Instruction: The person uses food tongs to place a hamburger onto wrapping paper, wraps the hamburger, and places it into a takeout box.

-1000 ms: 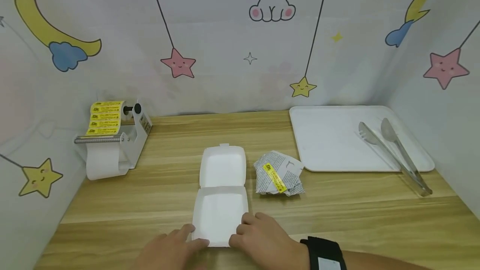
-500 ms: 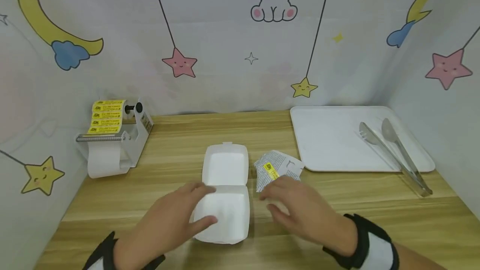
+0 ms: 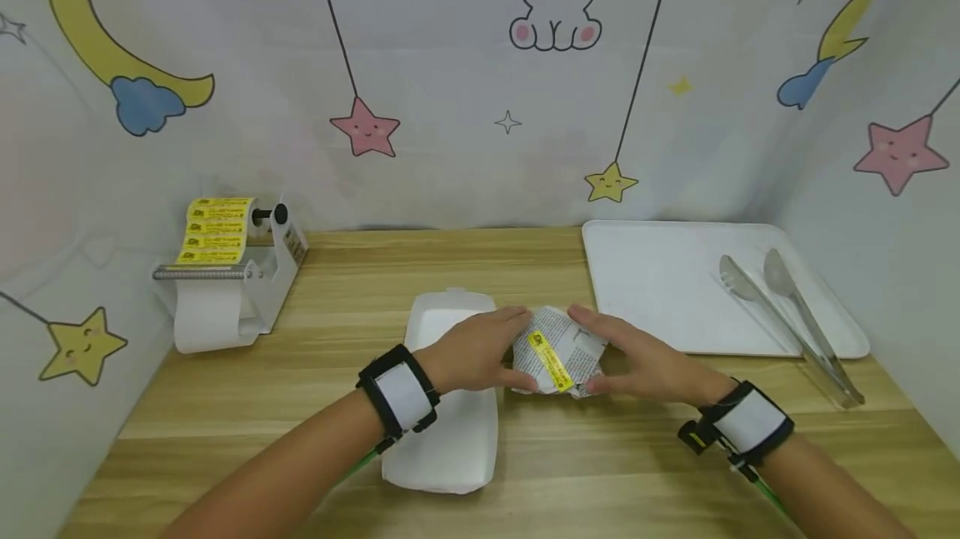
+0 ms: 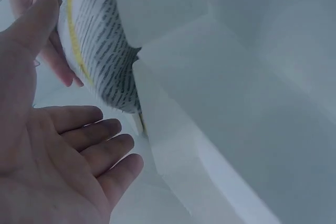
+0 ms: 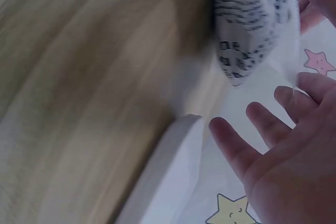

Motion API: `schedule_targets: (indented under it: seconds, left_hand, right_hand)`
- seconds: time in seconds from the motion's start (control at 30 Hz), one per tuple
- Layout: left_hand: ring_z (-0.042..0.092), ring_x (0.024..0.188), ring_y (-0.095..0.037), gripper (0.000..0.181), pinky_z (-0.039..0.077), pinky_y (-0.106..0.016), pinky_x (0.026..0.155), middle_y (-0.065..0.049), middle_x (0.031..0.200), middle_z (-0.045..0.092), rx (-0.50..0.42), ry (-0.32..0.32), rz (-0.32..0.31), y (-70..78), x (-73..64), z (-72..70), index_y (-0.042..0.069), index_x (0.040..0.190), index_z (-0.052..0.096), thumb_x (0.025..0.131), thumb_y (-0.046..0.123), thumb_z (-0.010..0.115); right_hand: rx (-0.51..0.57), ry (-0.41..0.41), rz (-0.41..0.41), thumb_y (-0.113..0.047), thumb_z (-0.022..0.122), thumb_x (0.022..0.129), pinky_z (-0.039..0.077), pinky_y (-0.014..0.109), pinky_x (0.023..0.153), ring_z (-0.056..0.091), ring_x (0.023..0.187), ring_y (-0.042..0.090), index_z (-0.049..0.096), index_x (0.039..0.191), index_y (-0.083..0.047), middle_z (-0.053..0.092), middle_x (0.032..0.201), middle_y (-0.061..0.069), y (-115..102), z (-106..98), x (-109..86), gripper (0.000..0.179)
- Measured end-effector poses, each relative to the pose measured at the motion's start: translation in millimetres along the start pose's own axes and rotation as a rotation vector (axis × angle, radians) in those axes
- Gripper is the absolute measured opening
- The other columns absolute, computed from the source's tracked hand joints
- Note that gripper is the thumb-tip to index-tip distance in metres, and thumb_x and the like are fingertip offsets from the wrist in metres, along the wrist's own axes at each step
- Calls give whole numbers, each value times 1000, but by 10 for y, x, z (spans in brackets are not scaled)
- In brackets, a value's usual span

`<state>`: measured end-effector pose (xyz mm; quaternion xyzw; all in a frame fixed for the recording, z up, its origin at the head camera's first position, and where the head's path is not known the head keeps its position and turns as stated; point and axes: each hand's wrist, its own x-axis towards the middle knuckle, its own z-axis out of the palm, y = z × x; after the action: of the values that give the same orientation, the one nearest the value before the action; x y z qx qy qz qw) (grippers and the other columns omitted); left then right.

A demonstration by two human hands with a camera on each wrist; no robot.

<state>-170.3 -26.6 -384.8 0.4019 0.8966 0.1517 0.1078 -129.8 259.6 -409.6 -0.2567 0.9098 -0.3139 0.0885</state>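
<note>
A parcel wrapped in newsprint paper point(image 3: 573, 347) with a yellow label strip point(image 3: 550, 361) sits on the wooden table, right of the white clamshell box point(image 3: 442, 447). My left hand point(image 3: 476, 349) reaches across the box to the parcel's left side, fingers extended in the left wrist view. On the opposite side is my right hand point(image 3: 641, 358), thumb near the front edge; its fingers look straight and spread in the right wrist view. Both hands flank the parcel without a visible grip; whether the fingertips touch it is hard to tell. The box lies unfolded, lid away from me, partly hidden by my left hand.
A label dispenser point(image 3: 262, 281) with a roll of yellow labels point(image 3: 216, 231) stands at the back left. At the back right, metal tongs point(image 3: 795, 326) lie across a white tray point(image 3: 645, 285), their handle end over its front edge. Printed cloth walls enclose the table.
Both hands have left the front edge of the clamshell box and moved forward and right, to either side of the wrapped parcel. The box and the parcel stay in about the same place.
</note>
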Motion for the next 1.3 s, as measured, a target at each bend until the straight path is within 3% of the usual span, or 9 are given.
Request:
schedule_targets:
  seconds: [0.27,0.57,0.73,0.93,1.07,1.3]
  left_hand:
    - [53,145,-27,87,42,-41,121,-12,158,54,78,-43,-43,37,138,150,1,155,48,90,46,83]
    - [50,148,-22,90,20,-49,131,-11,157,55,74,-105,-32,4,190,120,0,156,47,88,49,82]
    - [53,145,-23,92,18,-50,132,-13,154,58,39,-104,2,-26,185,108,-2,154,49,85,47,85]
    - [52,146,-23,90,17,-48,132,-13,155,57,26,-127,13,-32,193,88,-2,154,49,86,44,87]
    - [50,148,-24,89,18,-48,132,-14,156,55,43,-135,16,-23,193,113,-3,155,46,89,41,86]
    - [55,143,-24,80,26,-46,130,-13,150,61,97,-72,25,-25,225,231,-2,151,50,90,38,83]
  right_hand:
    - [-110,9,-67,-29,85,89,37,59,119,44,150,41,41,160,-2,45,164,17,81,128,22,88]
    - [-268,84,-88,-25,92,81,44,60,114,51,143,44,49,154,1,53,157,19,77,213,40,89]
    - [-289,107,-95,-23,94,78,45,59,113,54,140,43,55,150,2,56,154,21,61,242,57,85]
    - [-355,139,-78,-21,97,73,48,57,109,64,124,35,63,140,-1,70,136,11,55,271,106,78]
    - [-396,146,-34,-16,97,73,49,56,107,67,114,30,68,130,-7,74,122,6,22,298,153,64]
    - [-392,188,-26,-9,92,79,57,45,88,69,89,17,66,111,-15,75,99,-1,8,342,216,41]
